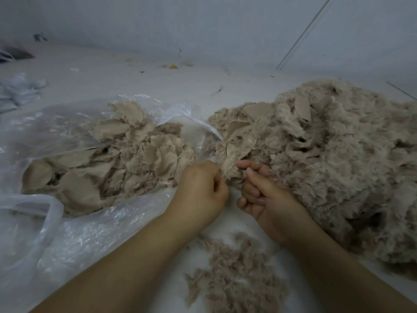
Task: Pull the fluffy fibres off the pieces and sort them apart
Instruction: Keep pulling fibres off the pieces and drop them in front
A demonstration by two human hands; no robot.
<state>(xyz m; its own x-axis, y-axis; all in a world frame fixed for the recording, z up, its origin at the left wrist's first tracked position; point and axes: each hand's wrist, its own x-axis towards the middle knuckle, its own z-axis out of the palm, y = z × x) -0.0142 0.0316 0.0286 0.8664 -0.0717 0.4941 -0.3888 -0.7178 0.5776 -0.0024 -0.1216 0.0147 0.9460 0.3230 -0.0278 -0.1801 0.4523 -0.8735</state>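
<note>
A large heap of beige fluffy pieces (327, 159) fills the right side of the white surface. One fluffy piece (232, 163) sticks out at the heap's near left edge. My left hand (200, 190) pinches fibres at that piece's left side, fingers curled. My right hand (266, 195) grips the same piece from below, its fingers curled under the fluff. A small pile of loose pulled fibres (234, 279) lies near me between my forearms. On the left, a clear plastic bag (67, 240) holds flatter beige pieces (108, 161).
The work surface (158, 82) is white, with small scraps scattered near the back wall. Crumpled pale plastic (18, 91) lies at the far left. A thin rod (302, 35) leans against the wall at the back right.
</note>
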